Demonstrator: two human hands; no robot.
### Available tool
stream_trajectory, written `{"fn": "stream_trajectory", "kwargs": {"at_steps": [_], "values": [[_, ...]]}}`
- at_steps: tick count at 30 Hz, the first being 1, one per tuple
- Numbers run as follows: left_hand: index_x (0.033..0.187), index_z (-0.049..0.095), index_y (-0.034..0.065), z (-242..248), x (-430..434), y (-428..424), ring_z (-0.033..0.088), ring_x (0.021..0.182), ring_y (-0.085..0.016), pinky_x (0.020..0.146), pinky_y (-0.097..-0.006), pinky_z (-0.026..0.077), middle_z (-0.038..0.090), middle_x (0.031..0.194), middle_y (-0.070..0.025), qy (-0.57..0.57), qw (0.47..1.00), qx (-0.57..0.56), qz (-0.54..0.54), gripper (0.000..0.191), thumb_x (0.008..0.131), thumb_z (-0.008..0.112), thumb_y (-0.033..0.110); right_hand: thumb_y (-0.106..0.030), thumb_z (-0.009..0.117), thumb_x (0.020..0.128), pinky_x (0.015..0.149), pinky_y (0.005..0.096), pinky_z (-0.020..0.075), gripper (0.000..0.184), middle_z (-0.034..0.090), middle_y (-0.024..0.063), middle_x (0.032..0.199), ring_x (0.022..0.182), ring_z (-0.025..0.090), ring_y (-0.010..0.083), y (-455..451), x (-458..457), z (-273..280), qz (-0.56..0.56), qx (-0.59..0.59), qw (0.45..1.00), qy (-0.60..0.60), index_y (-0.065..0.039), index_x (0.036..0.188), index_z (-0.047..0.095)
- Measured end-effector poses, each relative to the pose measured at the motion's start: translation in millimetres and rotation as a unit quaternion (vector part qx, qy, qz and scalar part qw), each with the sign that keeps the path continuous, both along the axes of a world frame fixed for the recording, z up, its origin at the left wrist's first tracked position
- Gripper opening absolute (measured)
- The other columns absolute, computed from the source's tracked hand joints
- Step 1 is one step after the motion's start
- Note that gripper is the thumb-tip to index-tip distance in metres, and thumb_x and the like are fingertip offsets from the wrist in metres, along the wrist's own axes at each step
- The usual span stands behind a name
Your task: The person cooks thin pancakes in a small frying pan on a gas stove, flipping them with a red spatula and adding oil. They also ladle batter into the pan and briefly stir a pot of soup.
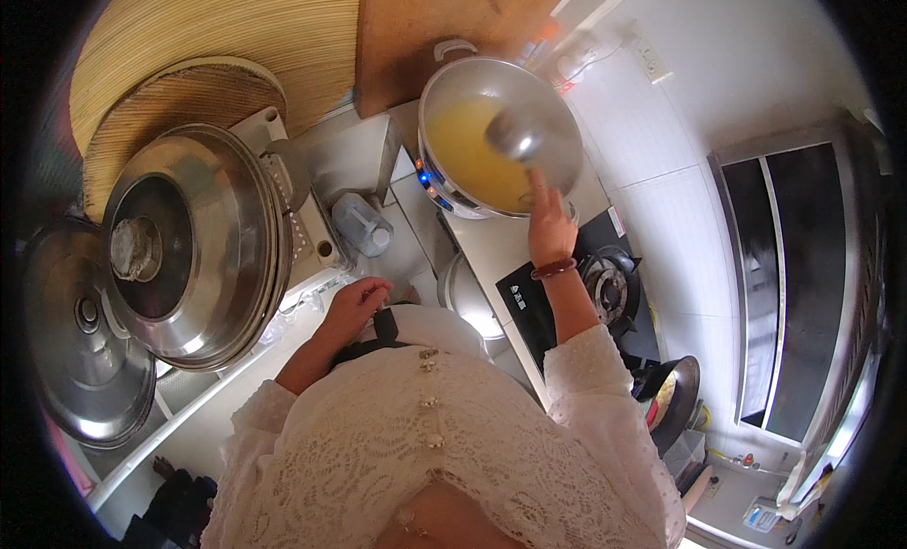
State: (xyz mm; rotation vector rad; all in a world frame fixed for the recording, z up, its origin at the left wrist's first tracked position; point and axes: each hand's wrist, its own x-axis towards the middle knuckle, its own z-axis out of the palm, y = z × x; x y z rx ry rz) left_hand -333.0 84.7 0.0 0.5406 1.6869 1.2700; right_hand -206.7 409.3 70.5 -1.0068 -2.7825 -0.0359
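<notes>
My right hand [551,223] grips a metal ladle [516,134], its bowl blurred above a wide stainless-steel pot [570,117]. Yellow liquid [457,148] lies in the pot. Whether the ladle touches the liquid, I cannot tell. Most of the ladle's handle is hidden by my fingers. Small blue and orange lights [424,177] glow along the pot's near left side. My left hand [352,308] hangs at my waist with its fingers curled, and nothing shows in it.
A black gas hob [609,283] sits right of the pot. Large lidded metal pans [220,216] stand on a rack at left, before round woven trays [191,102]. Between them are a translucent plastic jug [361,225] and a metal basin [471,287] lower down.
</notes>
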Motion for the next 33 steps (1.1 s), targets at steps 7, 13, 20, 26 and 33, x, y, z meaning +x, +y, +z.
{"fn": "stream_trajectory", "kwargs": {"at_steps": [7, 13, 20, 26, 33], "values": [[0.111, 0.064, 0.0040, 2.1, -1.4, -1.8, 0.059, 0.077, -0.012, 0.073, -0.0264, 0.048, 0.064, 0.088, -0.0031, -0.001, 1.000, -0.003, -0.021, 0.024, 0.095, 0.055, 0.020, -0.007, 0.051, 0.090, 0.066, 0.0465, 0.0550, 0.056, 0.059, 0.0122, 0.111, 0.087, 0.065, 0.0361, -21.0, 11.8, 2.2, -0.061, -0.039, 0.997, -0.009, -0.028, 0.140, 0.040], [0.111, 0.064, 0.0051, -2.9, -2.5, -1.0, 0.058, 0.077, -0.012, 0.072, -0.0254, 0.048, 0.064, 0.088, -0.0028, -0.036, 0.999, -0.003, -0.037, 0.024, 0.095, 0.056, 0.020, -0.010, 0.052, 0.093, 0.056, 0.0310, 0.0474, 0.052, 0.060, 0.0060, 0.107, 0.073, 0.059, 0.0208, -31.7, 8.1, -8.0, -0.001, -0.235, 0.910, 0.340, -0.019, 0.143, 0.040], [0.114, 0.063, 0.0045, 2.9, -2.9, 1.9, 0.058, 0.079, -0.012, 0.071, -0.0263, 0.048, 0.064, 0.092, -0.0032, -0.025, 0.997, -0.013, -0.073, 0.028, 0.097, 0.052, 0.024, -0.026, 0.048, 0.100, 0.050, 0.0161, 0.0239, 0.052, 0.045, -0.0041, 0.083, 0.059, 0.028, 0.0041, -44.0, 23.1, 0.2, 0.002, -0.730, 0.397, 0.557, -0.010, 0.147, 0.035], [0.114, 0.063, 0.0046, -7.6, -1.9, 1.4, 0.058, 0.078, -0.011, 0.071, -0.0258, 0.048, 0.064, 0.091, -0.0029, -0.023, 0.995, -0.007, -0.095, 0.027, 0.097, 0.052, 0.023, -0.028, 0.049, 0.099, 0.051, 0.0171, 0.0250, 0.053, 0.044, -0.0038, 0.083, 0.059, 0.029, 0.0042, -46.7, 35.3, -5.4, -0.024, -0.732, 0.370, 0.571, -0.011, 0.148, 0.035], [0.115, 0.062, 0.0054, -2.2, -4.0, 4.0, 0.057, 0.080, -0.011, 0.071, -0.0262, 0.048, 0.063, 0.093, -0.0029, -0.035, 0.992, -0.016, -0.116, 0.028, 0.098, 0.050, 0.023, -0.031, 0.049, 0.100, 0.053, 0.0183, 0.0260, 0.054, 0.041, -0.0042, 0.079, 0.058, 0.029, 0.0050, -42.1, 65.0, 7.6, 0.025, -0.725, 0.374, 0.577, -0.010, 0.147, 0.035]]}}
